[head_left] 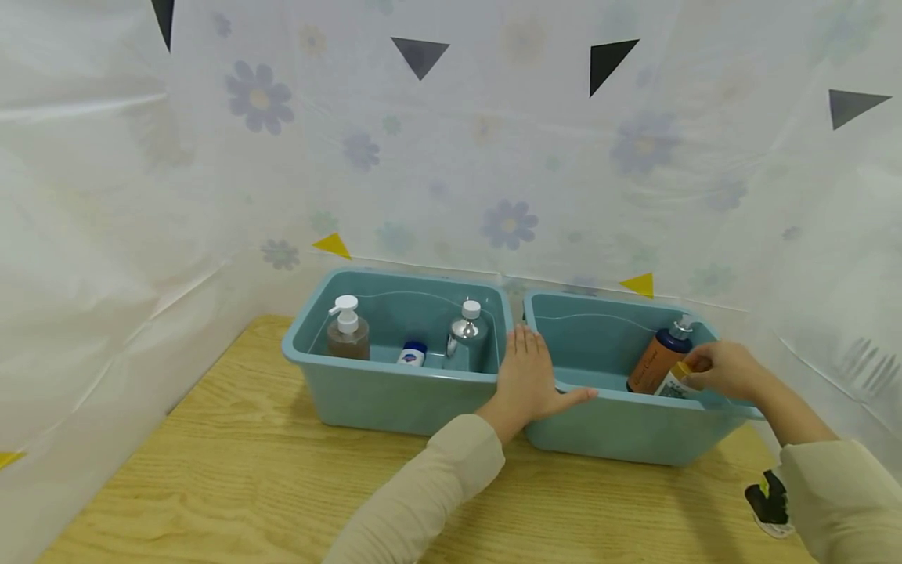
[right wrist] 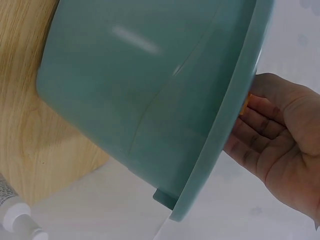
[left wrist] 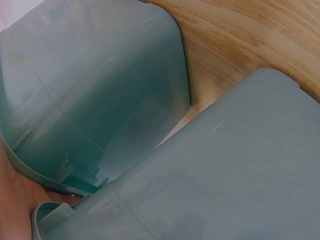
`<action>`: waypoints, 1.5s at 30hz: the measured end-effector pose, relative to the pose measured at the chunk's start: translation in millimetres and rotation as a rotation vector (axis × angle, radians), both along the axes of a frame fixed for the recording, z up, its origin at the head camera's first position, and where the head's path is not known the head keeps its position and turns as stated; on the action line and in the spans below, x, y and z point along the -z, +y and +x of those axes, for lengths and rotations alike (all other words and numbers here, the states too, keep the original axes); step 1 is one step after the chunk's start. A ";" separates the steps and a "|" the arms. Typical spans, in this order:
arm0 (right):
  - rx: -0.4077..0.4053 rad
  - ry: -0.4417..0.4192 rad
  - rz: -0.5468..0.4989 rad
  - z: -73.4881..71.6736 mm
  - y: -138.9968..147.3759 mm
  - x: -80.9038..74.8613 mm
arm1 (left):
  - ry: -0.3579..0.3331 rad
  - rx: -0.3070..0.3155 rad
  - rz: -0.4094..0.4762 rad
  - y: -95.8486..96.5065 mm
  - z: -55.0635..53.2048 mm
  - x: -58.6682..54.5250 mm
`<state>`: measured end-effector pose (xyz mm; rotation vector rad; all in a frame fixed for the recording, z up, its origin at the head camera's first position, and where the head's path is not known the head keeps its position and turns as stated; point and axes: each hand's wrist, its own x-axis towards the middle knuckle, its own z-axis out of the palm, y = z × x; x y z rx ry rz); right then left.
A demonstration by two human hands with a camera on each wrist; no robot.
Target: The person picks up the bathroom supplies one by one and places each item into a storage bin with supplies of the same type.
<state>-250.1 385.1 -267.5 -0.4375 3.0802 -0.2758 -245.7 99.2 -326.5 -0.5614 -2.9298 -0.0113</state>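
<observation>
My left hand (head_left: 527, 384) rests with straight fingers across the neighbouring rims of the left teal bin (head_left: 387, 399) and the right teal bin (head_left: 606, 427), its thumb stretched along the right bin's front rim. Inside the right bin's right end, my right hand (head_left: 729, 374) pinches the yellow cap of a small bottle with a white label (head_left: 675, 387). An orange-labelled pump bottle (head_left: 654, 366) leans right beside it. In the right wrist view the fingers reach behind the bin's rim (right wrist: 235, 100), and only a bit of the yellow cap (right wrist: 245, 104) shows.
The left bin holds a brown pump bottle (head_left: 348, 341), a small white container with a blue top (head_left: 412, 354) and a clear bottle with a white cap (head_left: 468, 333). A black-and-white item (head_left: 770, 501) lies on the wooden table (head_left: 232, 470). A flowered curtain (head_left: 451, 157) stands behind.
</observation>
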 end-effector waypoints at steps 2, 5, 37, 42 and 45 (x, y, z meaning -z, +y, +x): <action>0.001 -0.001 0.002 0.4 -0.4 0.2 | 0.006 0.000 -0.002 0.1 0.3 0.0; 0.005 -0.004 0.002 1.1 -0.9 0.6 | 0.011 0.001 -0.002 0.1 0.6 0.2; 0.014 0.237 -0.006 6.9 8.9 -5.1 | 0.020 0.001 -0.040 3.1 -2.5 2.9; 0.021 0.329 -0.025 12.1 15.8 0.0 | 0.014 -0.002 -0.037 3.4 -2.5 3.6; 0.035 0.373 -0.039 15.2 20.3 3.0 | 0.010 -0.004 -0.038 3.5 -2.5 3.1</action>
